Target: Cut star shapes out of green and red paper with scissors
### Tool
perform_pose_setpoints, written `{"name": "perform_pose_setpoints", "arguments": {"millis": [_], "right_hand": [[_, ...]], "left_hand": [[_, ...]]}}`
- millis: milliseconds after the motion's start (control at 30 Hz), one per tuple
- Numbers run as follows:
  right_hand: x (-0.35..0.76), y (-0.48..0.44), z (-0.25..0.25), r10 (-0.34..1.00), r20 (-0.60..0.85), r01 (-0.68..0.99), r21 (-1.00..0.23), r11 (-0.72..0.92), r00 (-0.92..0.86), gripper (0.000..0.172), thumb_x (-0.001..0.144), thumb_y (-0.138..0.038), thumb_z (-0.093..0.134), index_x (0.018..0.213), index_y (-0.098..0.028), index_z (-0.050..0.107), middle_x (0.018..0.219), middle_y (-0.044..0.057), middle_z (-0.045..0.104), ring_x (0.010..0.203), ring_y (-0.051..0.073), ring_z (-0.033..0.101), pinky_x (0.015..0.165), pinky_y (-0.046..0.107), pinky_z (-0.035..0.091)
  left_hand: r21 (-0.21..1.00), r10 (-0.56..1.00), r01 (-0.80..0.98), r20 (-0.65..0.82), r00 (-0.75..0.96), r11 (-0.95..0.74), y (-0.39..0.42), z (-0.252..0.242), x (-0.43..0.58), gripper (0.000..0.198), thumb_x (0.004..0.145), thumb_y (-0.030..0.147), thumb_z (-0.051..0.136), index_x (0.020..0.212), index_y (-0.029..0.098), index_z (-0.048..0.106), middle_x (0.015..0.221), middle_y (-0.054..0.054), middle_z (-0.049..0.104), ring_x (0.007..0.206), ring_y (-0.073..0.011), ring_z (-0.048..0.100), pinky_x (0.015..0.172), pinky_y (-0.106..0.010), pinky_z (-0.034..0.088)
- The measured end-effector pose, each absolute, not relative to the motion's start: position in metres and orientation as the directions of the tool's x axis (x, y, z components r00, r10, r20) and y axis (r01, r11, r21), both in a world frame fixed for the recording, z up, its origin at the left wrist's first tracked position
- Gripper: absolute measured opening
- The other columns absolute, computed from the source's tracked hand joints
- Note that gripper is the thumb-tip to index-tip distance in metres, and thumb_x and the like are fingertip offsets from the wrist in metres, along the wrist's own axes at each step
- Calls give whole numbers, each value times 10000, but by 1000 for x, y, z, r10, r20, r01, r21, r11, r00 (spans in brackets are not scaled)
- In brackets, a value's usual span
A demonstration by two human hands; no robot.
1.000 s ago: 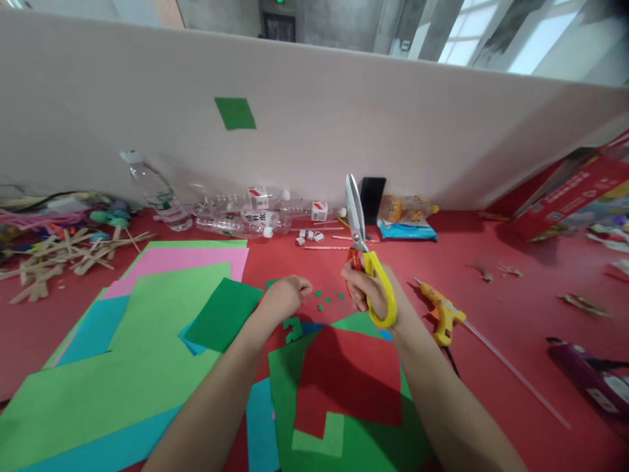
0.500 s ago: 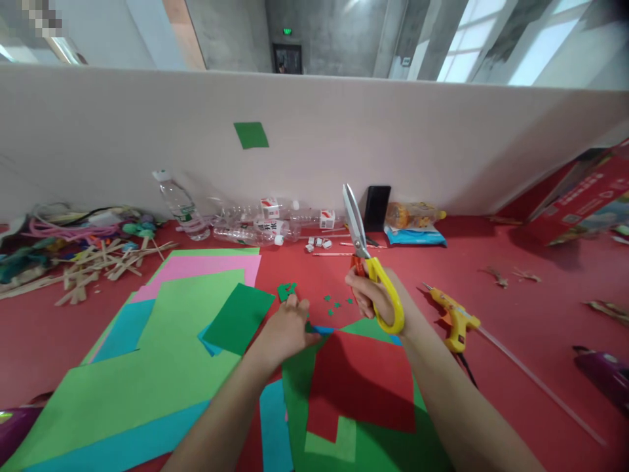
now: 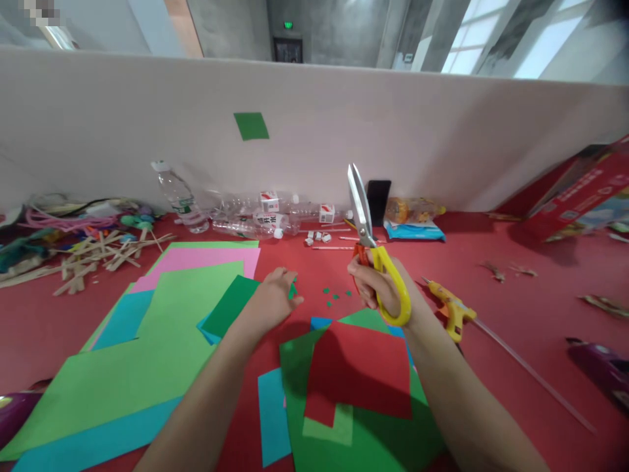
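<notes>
My right hand (image 3: 376, 283) is closed round the yellow and red handles of a large pair of scissors (image 3: 362, 213), raised over the table with the blades pointing up. My left hand (image 3: 274, 295) is over a few small green paper pieces (image 3: 293, 288), which show between its parted thumb and forefinger; the other fingers partly hide them. Beneath that hand lies a dark green paper square (image 3: 230, 305), partly covered by my wrist. Several tiny green cut-outs (image 3: 336, 297) are scattered between the two hands. Closer to me, a red paper sheet (image 3: 363, 370) rests on dark green paper (image 3: 393, 446).
Large light green sheets (image 3: 147, 367) cover the left side, with wooden sticks (image 3: 122, 252) beyond them. Plastic bottles (image 3: 246, 226) line the back below a white partition (image 3: 314, 131). A black phone (image 3: 378, 202) leans there. At right lies a yellow glue gun (image 3: 455, 311) holding a long glue stick.
My left hand has moved left and away from me, from the near side of the green pieces to over them. My right hand keeps the scissors, now slightly farther right.
</notes>
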State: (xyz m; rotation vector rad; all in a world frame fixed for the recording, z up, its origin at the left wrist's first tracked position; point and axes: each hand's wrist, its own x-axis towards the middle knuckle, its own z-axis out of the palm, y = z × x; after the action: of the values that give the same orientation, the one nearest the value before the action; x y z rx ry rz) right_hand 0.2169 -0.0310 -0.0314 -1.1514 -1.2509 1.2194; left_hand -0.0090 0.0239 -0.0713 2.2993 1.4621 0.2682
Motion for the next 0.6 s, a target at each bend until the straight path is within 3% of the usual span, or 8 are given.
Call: {"name": "perform_pose_setpoints", "arguments": {"millis": [167,267,333,400,600], "right_hand": [[216,-31,-33,998,18,14,-1000,19,-52,325,800,-446,697,664,-249,476,407,-125,410,300,74,351,375,228,353],[217,-31,-37,999,27,42,-999,28,-37,312,818,-425,707,678,-242,496,411,-123,416,306,78,365,376,221,355],[218,-30,-40,998,35,49,-998,37,-43,305,836,-410,705,687,-239,501,415,-121,422,315,79,375,386,216,367],[219,-28,-44,998,30,46,-998,32,-48,302,850,-424,696,704,-240,506,410,-125,413,311,80,364,380,214,356],[220,-27,-49,997,25,56,-998,29,-67,317,880,-452,688,730,-242,505,413,-129,410,314,84,365,383,214,350]], "left_hand": [[462,726,723,-215,654,-514,-5,-75,14,402,775,302,733,1171,235,714,1273,-89,742,1140,-291,714,953,-333,543],[424,694,712,-231,682,-560,-31,-92,41,671,745,341,787,1364,151,610,1477,-208,605,1375,-402,567,1058,-440,505],[387,685,724,-261,680,-571,-41,-104,56,880,640,345,882,1416,90,554,1551,-293,501,1440,-489,468,1107,-563,459],[370,664,719,-286,691,-589,-44,-111,65,967,622,306,903,1479,122,493,1610,-268,442,1492,-478,403,1175,-602,383],[371,635,709,-318,704,-600,-39,-109,70,752,674,274,866,1348,127,566,1552,-233,496,1464,-426,445,1198,-557,370]]}}
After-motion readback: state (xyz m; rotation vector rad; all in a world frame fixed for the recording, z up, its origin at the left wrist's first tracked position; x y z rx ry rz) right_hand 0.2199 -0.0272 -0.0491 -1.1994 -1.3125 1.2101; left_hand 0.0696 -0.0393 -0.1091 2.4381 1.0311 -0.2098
